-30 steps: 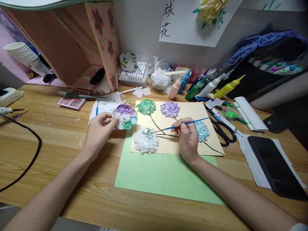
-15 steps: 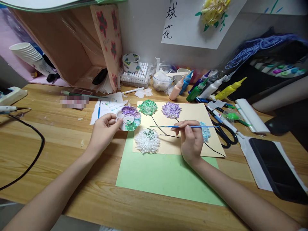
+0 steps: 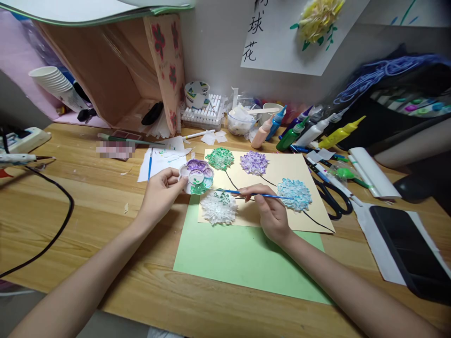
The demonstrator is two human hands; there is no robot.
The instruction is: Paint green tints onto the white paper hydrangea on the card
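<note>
Pinched in my left hand [image 3: 162,193] is a flower-shaped paint palette [image 3: 196,176] with purple, green and pale blue paint in its wells. My right hand [image 3: 269,211] grips a thin blue paintbrush [image 3: 260,194], its tip over the top of the white paper flower [image 3: 218,207], which bears some green marks. That flower lies at the left of a cream sheet [image 3: 306,164]. A green flower [image 3: 220,158], a purple flower [image 3: 254,162] and a light blue flower [image 3: 294,195] are on the same sheet, with black stem lines. Under it lies a green sheet [image 3: 246,263].
Paint bottles [image 3: 291,136], a marker tray [image 3: 203,115] and a tub of white scraps [image 3: 241,121] stand at the back. On the right lie black scissors [image 3: 334,199] and a phone [image 3: 410,249]. A hot glue gun [image 3: 21,159] with a black cord is at the left.
My right hand and the paintbrush have moved left, uncovering the light blue flower and bringing the tip close to the white flower. The whole view has shifted slightly.
</note>
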